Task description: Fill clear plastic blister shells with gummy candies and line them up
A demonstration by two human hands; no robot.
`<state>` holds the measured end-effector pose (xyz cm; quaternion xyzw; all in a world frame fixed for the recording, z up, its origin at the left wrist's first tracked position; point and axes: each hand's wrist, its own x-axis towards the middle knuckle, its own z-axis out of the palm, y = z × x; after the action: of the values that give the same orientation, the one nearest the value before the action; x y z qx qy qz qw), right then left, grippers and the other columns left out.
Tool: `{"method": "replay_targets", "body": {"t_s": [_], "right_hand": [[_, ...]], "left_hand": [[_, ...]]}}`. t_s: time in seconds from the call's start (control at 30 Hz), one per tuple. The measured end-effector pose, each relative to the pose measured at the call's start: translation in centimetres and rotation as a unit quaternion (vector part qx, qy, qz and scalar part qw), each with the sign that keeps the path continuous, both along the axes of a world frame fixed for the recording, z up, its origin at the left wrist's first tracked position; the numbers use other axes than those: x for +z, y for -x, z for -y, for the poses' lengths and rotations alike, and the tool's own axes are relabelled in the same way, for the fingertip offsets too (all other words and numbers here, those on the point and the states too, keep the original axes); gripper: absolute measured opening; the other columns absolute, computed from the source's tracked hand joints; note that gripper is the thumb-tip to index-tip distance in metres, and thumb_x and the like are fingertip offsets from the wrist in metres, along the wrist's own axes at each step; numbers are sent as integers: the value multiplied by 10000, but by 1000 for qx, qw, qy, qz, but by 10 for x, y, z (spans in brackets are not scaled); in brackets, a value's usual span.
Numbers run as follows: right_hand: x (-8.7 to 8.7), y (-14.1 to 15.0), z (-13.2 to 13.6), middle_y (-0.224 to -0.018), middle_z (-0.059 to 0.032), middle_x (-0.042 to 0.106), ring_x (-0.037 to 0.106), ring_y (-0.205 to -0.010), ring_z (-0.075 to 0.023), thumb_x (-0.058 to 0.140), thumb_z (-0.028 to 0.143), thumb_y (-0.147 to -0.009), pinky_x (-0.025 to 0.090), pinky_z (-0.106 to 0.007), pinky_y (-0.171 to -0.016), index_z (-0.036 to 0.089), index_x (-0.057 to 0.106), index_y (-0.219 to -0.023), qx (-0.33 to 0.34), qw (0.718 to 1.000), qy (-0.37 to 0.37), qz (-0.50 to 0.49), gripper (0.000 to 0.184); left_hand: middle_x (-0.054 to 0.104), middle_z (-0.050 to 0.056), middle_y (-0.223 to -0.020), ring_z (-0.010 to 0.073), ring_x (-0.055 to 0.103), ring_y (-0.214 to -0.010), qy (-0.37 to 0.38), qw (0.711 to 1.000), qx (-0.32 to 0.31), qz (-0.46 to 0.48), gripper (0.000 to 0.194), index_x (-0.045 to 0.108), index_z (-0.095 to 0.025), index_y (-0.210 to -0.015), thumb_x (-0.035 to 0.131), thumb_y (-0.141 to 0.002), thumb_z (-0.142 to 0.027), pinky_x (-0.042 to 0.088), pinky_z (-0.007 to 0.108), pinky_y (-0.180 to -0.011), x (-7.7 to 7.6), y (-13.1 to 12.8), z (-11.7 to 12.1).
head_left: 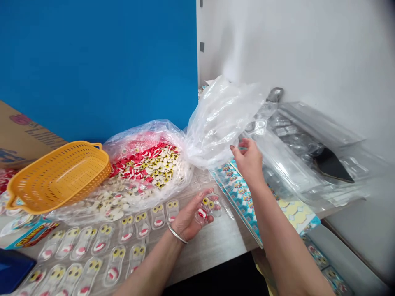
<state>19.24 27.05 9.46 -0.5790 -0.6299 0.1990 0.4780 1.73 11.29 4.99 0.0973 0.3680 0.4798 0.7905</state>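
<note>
My left hand is closed around a clear plastic blister shell with two yellow eye pieces and a red-and-white mouth piece in it. My right hand is raised beside a crumpled clear plastic bag, thumb and fingers apart; whether it touches the bag I cannot tell. Left of my left hand, filled blister shells lie in rows on the table, each with yellow eyes and a red mouth. Behind them an open plastic bag spills red, white and yellow pieces.
A yellow perforated basket leans at the left by a cardboard box. Printed sheets lie under my right forearm. Bags of clear shells and a black pointed object are at right. Blue panel and white wall stand behind.
</note>
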Motion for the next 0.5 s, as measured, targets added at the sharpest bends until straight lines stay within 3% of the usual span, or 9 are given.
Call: {"method": "replay_targets", "body": {"t_s": [0.03,0.07,0.13,0.17,0.23,0.3,0.4,0.5], "right_hand": [[3,0,13,-1121,-139,664,662,-781,-222,638,410,-844,543,-416,-764,153,601,-1211,19,999,-17,37,449],[6,-1,30,-1143,-130,662,667,-848,-238,646,406,-857,547,-426,-797,179,602,-1227,84,994,-19,69,436],[5,-5,73,-1214,-102,655,636,-1087,-260,647,328,-884,526,-428,-931,241,607,-1251,298,948,-6,110,380],[1,-7,93,-1279,-91,630,593,-1189,-263,657,284,-879,494,-438,-1005,270,604,-1274,370,921,0,125,399],[-8,-10,124,-1341,-93,598,542,-1265,-273,666,226,-870,456,-469,-1060,284,607,-1276,390,911,-3,131,414],[-19,-13,140,-1317,-92,617,546,-1253,-282,643,197,-884,445,-501,-1063,287,642,-1215,364,923,-13,121,343],[-24,-22,146,-1195,-85,682,597,-1159,-279,567,199,-935,460,-509,-1024,285,685,-1105,309,947,-12,86,224],[-16,-34,145,-1036,-79,718,659,-969,-248,548,274,-963,532,-416,-864,271,690,-1087,260,963,69,21,188]], "left_hand": [[650,82,-1158,176,677,-890,2,1000,7,7,412,671,-224,-1204,713,-856,-441,477,206,-566,0,0,-1],[651,77,-1149,174,676,-889,4,1000,16,14,413,671,-226,-1203,714,-855,-444,476,206,-567,1,1,-2],[652,66,-1136,174,674,-892,-1,999,27,30,408,674,-232,-1195,719,-851,-446,481,215,-578,1,1,-3],[652,61,-1141,173,671,-894,-8,999,27,38,401,676,-233,-1190,719,-851,-444,484,220,-584,0,0,-3],[654,56,-1148,159,661,-881,-19,998,23,52,386,680,-232,-1182,720,-853,-431,488,227,-597,0,-2,-2],[660,52,-1130,135,646,-848,-17,998,20,53,374,686,-224,-1166,728,-850,-420,489,226,-616,0,-6,-1],[662,64,-1158,136,644,-860,-10,999,10,37,434,675,-228,-1190,709,-850,-495,493,231,-646,0,-9,2],[640,107,-1246,200,665,-948,-6,1000,-3,27,564,648,-222,-1225,607,-856,-646,509,263,-649,-1,-8,5]]}}
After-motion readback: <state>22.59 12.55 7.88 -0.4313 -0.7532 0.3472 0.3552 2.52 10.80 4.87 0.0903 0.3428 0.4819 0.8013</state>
